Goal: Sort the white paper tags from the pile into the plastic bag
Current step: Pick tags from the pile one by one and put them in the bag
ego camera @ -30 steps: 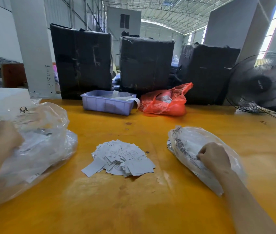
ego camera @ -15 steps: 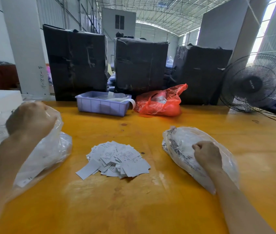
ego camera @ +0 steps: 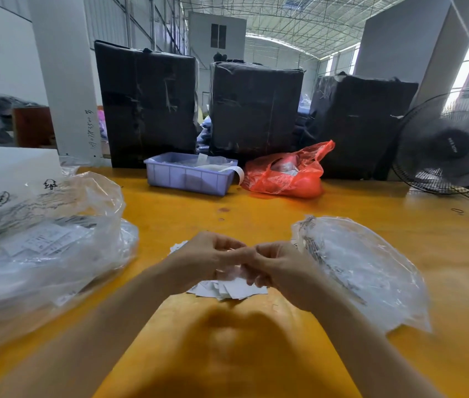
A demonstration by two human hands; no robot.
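The pile of white paper tags (ego camera: 229, 289) lies on the yellow table (ego camera: 256, 222) at the centre, mostly hidden under my hands. My left hand (ego camera: 204, 254) and my right hand (ego camera: 280, 268) meet over the pile, their curled fingers touching each other and closing on blurred tags at its top. A clear plastic bag (ego camera: 365, 271) with white tags inside lies just right of my right hand. A larger crumpled clear plastic bag (ego camera: 49, 248) holding printed papers lies at the left.
A lilac plastic bin (ego camera: 187, 176) and a red plastic bag (ego camera: 288, 173) sit at the table's far edge, before three black wrapped bales (ego camera: 256, 110). A black fan (ego camera: 451, 145) stands at the far right. A white box (ego camera: 3, 173) is at the left.
Both hands let go of their bags and moved inward to meet over the tag pile. The left bag has settled flat on the table.
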